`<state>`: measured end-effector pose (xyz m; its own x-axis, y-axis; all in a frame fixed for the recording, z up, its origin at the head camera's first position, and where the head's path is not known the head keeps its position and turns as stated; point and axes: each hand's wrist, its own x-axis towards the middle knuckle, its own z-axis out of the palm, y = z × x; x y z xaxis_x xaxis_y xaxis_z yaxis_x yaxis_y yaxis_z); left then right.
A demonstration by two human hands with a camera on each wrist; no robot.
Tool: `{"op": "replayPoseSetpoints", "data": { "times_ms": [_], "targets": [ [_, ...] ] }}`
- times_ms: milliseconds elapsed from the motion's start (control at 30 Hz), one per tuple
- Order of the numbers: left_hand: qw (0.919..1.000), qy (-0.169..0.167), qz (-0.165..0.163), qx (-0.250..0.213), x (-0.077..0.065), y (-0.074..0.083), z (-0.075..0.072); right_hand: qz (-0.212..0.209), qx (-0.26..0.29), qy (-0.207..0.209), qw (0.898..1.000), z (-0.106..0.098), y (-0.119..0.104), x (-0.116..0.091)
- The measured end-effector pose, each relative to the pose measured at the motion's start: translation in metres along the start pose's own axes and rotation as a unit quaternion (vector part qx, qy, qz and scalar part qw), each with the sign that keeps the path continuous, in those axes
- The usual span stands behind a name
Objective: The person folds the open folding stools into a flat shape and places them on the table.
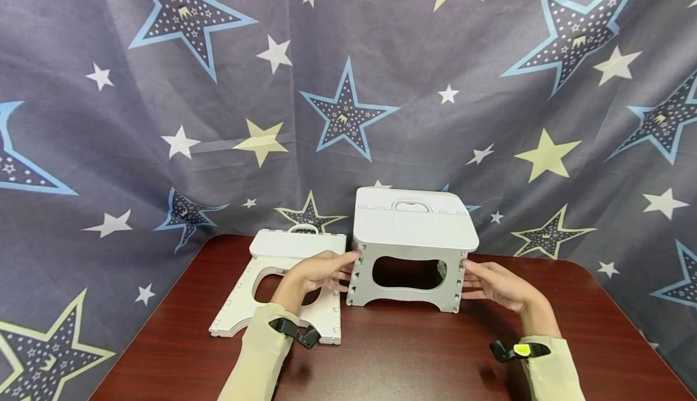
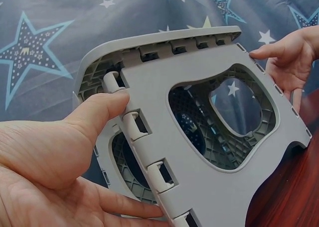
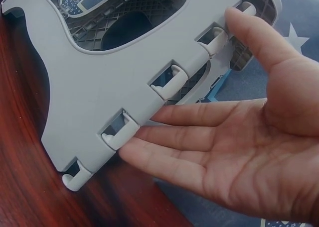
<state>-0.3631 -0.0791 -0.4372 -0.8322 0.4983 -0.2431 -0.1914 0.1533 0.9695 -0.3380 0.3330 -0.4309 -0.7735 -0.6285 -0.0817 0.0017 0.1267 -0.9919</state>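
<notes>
Nearest my head camera, a left sleeve (image 1: 253, 358) and a right sleeve (image 1: 552, 368), both cream, reach in over the dark red desk (image 1: 414, 352). I can see a left wrist camera (image 1: 283, 326) and a right wrist camera (image 1: 509, 351), both small and black, at the cuffs. A little farther in, on the left, I have a white folded stool (image 1: 294, 245) lying flat, its handle at the far end; the left forearm crosses above part of it.

My left grip (image 1: 318, 271) is a bare hand, unclenched: its thumb rests on the near left edge of the standing stool (image 1: 414, 225), the fingers stretched loosely along that side. The right grip (image 1: 501, 286), also relaxed, faces it from the right, thumb tip high on the hinged edge and nearly straight fingers touching lower down.

That pale stool is opened out and upright on the desk, right of the flat one, with a handle in its seat. Through the rounded opening in its near panel, my left wrist view shows ribbed plastic inside. Farthest off hangs a grey-blue cloth (image 1: 218, 104) printed with stars.
</notes>
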Motion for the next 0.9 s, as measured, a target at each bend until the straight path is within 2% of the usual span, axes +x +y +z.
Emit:
{"op": "replayPoseSetpoints", "data": {
  "times_ms": [200, 467, 900],
  "targets": [
    [0.9999, -0.013, 0.006, 0.006, 0.003, -0.002, -0.003, -0.015, 0.018, -0.016, 1.0, -0.001, 0.002, -0.001],
    [0.9983, -0.049, 0.031, 0.008, 0.006, -0.008, -0.011, -0.019, 0.022, -0.022, 0.999, -0.001, 0.002, 0.0],
    [0.9985, -0.046, 0.03, 0.006, 0.01, -0.012, -0.014, -0.02, 0.016, -0.019, 0.999, -0.002, 0.004, 0.001]
  ]
}}
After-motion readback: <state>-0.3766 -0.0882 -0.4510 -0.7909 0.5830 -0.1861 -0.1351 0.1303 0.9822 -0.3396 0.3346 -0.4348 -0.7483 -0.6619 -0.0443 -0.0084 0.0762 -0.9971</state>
